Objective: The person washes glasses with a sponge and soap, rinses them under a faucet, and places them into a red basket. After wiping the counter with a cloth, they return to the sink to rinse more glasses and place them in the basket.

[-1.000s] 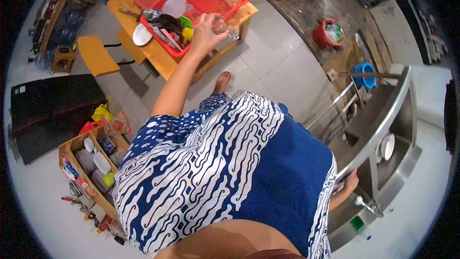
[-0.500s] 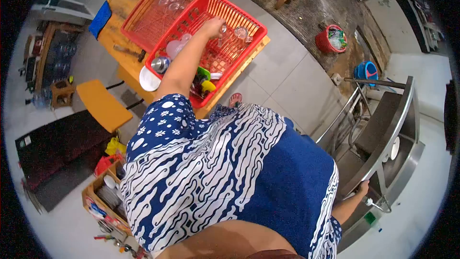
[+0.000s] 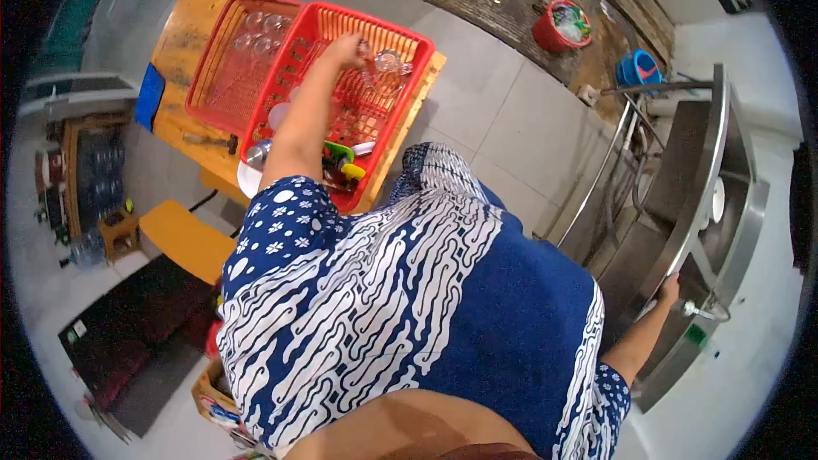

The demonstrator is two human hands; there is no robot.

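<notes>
My left hand (image 3: 346, 50) reaches into a red plastic basket (image 3: 415, 36), its fingers closed around a clear drinking glass (image 3: 365, 53) that they partly hide. Beside it in the basket lie another clear glass (image 3: 387, 60) and a smaller glass item. Nearer my body, the basket holds a green and yellow item (image 3: 352, 171), a white piece and a metal cup (image 3: 259, 153). On the other side, my right hand (image 3: 669, 290) is closed on the metal edge of a sink (image 3: 697, 204), close to its tap (image 3: 703, 310). Some of its fingers are hidden.
A second red basket (image 3: 204, 89) with several upturned glasses adjoins the first on a wooden table (image 3: 187, 21). A hammer (image 3: 211, 143) and a blue mat (image 3: 151, 95) lie there too. A red bin (image 3: 550, 34) and blue buckets (image 3: 639, 68) stand on the floor ahead.
The whole view has shifted, with the baskets lower left and the sink higher. My left hand stays in the basket around the glass; my right hand stays at the sink's edge.
</notes>
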